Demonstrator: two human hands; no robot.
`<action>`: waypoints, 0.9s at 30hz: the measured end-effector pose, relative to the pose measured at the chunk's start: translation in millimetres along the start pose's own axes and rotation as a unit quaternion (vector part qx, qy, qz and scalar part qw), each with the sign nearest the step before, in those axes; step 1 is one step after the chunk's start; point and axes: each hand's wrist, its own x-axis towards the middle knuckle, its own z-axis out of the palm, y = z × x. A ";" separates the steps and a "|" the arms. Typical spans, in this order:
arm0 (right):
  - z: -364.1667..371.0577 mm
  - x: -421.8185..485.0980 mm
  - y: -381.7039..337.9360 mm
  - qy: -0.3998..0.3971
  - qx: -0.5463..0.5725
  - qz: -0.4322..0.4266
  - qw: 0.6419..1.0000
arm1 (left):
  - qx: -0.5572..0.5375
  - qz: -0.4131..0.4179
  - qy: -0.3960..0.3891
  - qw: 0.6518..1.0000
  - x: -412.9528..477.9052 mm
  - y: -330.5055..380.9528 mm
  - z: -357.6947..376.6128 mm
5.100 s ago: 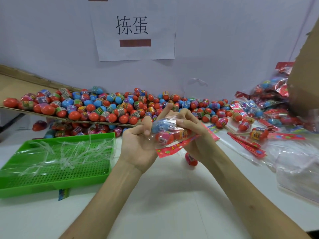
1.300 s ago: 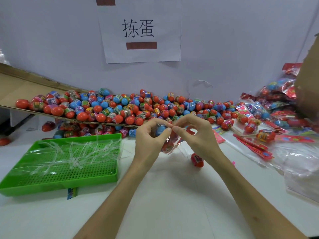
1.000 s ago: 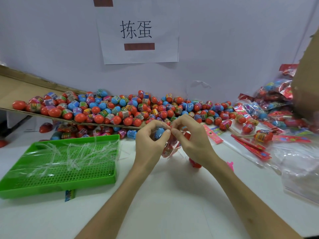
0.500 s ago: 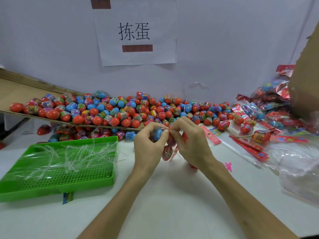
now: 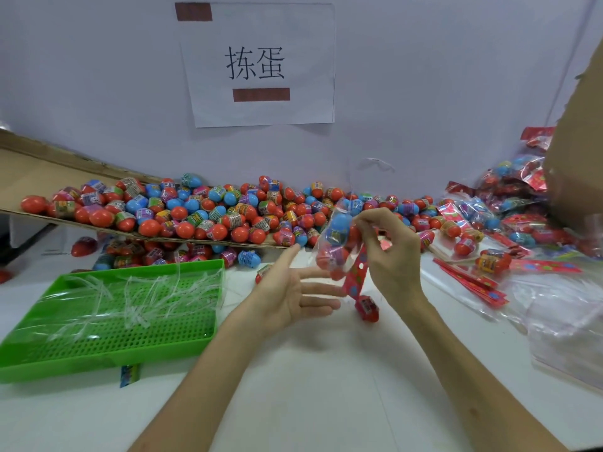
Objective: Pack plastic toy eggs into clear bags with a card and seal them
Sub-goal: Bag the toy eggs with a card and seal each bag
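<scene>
My right hand [image 5: 393, 256] pinches the top of a clear bag [image 5: 337, 246] that holds several red and blue toy eggs. A red patterned card [image 5: 355, 275] hangs down from the bag. My left hand [image 5: 293, 288] lies open, palm up, just left of and below the bag, with its fingertips close to the bag's bottom. One loose red egg [image 5: 368, 308] lies on the white table under the card. A big heap of loose eggs [image 5: 195, 213] covers a cardboard sheet at the back.
A green perforated tray [image 5: 107, 324] with clear plastic strips stands at the left. Filled bags [image 5: 509, 207], red cards [image 5: 470, 282] and empty clear bags [image 5: 567, 327] lie at the right. A cardboard box [image 5: 577, 151] rises at the far right.
Both hands pinched the bag's top together before. Now my left hand has let go and dropped open below it, while my right hand has lifted the bag.
</scene>
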 end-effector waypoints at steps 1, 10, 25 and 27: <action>0.6 -0.4 -2.5 -0.010 0.026 0.002 1.000 | -0.020 -0.007 -0.018 1.000 0.0 -0.8 0.2; 8.3 3.3 -10.0 -0.085 0.193 0.213 0.954 | -0.130 0.238 0.137 0.953 9.3 1.2 -4.9; 16.3 -2.2 -8.9 -0.144 0.302 0.391 0.858 | -0.240 0.222 0.070 0.942 12.6 0.5 -3.8; 16.3 1.5 -5.9 -0.142 0.242 0.378 0.882 | -0.202 0.235 0.089 0.947 11.6 2.2 -6.4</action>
